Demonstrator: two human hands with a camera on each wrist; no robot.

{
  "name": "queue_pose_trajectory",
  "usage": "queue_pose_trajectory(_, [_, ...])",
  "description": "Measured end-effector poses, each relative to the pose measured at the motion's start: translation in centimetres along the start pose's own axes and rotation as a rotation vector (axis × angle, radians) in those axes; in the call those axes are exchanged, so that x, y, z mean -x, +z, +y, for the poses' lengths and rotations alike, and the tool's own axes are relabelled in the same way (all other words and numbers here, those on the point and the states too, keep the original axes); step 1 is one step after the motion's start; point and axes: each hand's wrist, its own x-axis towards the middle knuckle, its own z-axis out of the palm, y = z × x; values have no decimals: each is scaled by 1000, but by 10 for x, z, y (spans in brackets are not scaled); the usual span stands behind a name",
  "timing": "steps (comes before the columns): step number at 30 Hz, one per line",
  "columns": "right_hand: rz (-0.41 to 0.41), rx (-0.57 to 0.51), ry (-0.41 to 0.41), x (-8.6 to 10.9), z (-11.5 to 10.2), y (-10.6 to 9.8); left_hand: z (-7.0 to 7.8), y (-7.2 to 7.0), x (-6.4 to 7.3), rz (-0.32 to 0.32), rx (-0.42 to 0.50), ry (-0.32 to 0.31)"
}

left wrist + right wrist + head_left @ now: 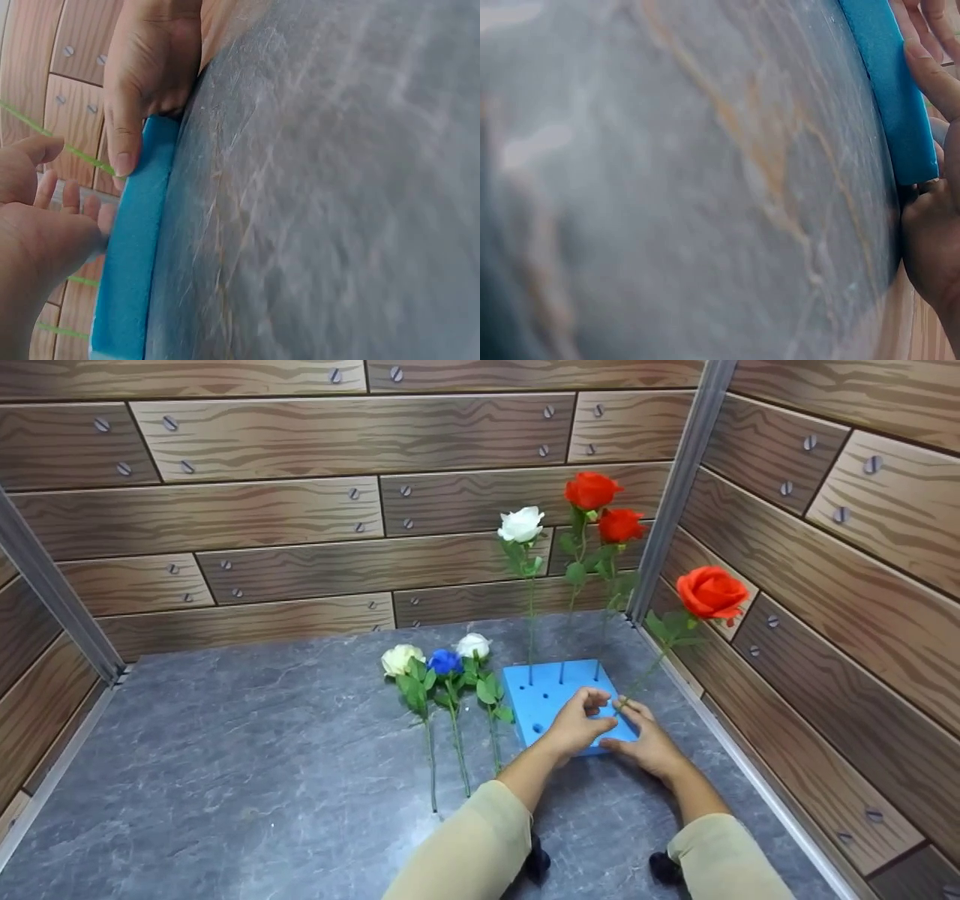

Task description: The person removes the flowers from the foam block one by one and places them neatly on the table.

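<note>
- Front red rose (pixel 711 592): leans right over the near right part of the block (pixel 544 712); its stem runs down beside the fingertips. Whether it sits in a hole, I cannot tell.
- Right hand (pixel 649 746): holds the block's near right corner, thumb at the near edge, fingers along the side.
- Left hand (pixel 577 724): over the block, fingers loosely bent, a gap between thumb and fingertips, apparently holding nothing.
- Step in hand, I judge: setting this rose in the block. The move seems to call for a steady block and the stem guided straight down, since a leaning stem could tip or miss its hole.
- Along the block's far side stand an upright white rose (pixel 521 524) and two red ones; bare holes show nearer.
- Left of the block lie a cream rose (pixel 403 660), a blue rose (pixel 445 661) and a second white rose (pixel 473 646), probably for later.
- Tabletop (pixel 262 750): grey, marble-veined, with a glare near the left sleeve (pixel 465 847).
- Around it: plank-print walls (pixel 262 439), with metal posts (pixel 681 472) at the corners.
</note>
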Motion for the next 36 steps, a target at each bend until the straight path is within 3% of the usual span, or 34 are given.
queue_pose_trajectory(14, [12,-38,28,0,0,4,-9,6,-6,-4,-26,79])
queue_pose_trajectory(21, [19,-30,15,0,0,0,-8,13,-5,34,-76,108])
queue_pose_trajectory(30, [-27,8,59,2,0,-3,-6,17,-6,50,-162,83])
queue_pose_trajectory(36, [-4,11,-3,2,0,-2,-5,18,-6,88,-161,73])
